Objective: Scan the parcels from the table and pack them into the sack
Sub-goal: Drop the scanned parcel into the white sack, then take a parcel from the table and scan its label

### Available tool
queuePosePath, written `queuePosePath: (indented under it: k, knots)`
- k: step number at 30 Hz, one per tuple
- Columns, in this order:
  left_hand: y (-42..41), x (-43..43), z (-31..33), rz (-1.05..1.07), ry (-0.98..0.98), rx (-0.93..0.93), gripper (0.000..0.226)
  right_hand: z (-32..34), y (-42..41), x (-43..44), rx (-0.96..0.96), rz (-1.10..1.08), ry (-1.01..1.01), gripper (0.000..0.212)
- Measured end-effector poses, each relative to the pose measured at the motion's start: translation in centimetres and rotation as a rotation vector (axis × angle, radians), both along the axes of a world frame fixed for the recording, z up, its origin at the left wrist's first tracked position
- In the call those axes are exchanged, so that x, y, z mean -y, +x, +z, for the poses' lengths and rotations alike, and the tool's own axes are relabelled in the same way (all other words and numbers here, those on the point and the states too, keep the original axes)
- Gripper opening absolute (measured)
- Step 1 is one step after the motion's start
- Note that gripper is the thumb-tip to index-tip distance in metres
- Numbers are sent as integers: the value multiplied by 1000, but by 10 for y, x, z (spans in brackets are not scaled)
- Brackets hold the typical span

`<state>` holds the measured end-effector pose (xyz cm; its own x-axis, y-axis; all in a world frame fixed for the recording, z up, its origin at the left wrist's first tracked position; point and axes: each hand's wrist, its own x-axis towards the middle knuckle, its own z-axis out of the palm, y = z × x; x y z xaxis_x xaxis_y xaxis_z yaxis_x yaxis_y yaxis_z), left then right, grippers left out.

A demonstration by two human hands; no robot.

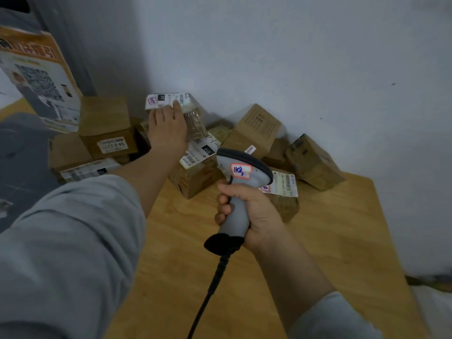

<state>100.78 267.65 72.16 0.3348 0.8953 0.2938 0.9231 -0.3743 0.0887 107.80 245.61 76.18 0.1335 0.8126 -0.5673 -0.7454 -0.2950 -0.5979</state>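
Note:
My left hand (167,127) reaches to the back of the pile and grips a small bubble-wrapped parcel (193,118) with a white shipping label (167,100) on top, lifted above the other boxes. My right hand (254,211) grips the grey handle of a corded barcode scanner (241,172), whose dark head points toward the pile. Several brown cardboard parcels lie against the wall on the wooden table (330,228), among them a labelled box (195,167) just left of the scanner head and a wrapped parcel (285,192) behind my right hand. No sack is in view.
A tall printed box (39,77) stands at the far left beside a stack of cartons (105,126). The grey wall (293,57) closes off the back and right. The scanner cable (210,289) runs down toward the frame's bottom edge.

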Motion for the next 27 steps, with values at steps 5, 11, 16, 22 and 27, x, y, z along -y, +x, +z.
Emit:
queuePosePath:
  k: [5, 11, 16, 22, 27]
  knots:
    - [-12, 11, 12, -9, -11, 181, 84, 4, 6, 15, 19, 3, -2, 14]
    - [-42, 66, 55, 119, -125, 843, 76, 15, -2, 66, 42, 68, 29, 12]
    - [-68, 147, 65, 35, -466, 1274, 37, 26, -10, 134, 147, 141, 52, 16]
    - [-102, 243, 60, 66, -580, 1301, 20, 38, -22, 219, 334, 205, 101, 19]
    - [-139, 305, 64, 119, -622, 1321, 20, 40, -33, 268, 496, 304, 124, 12]
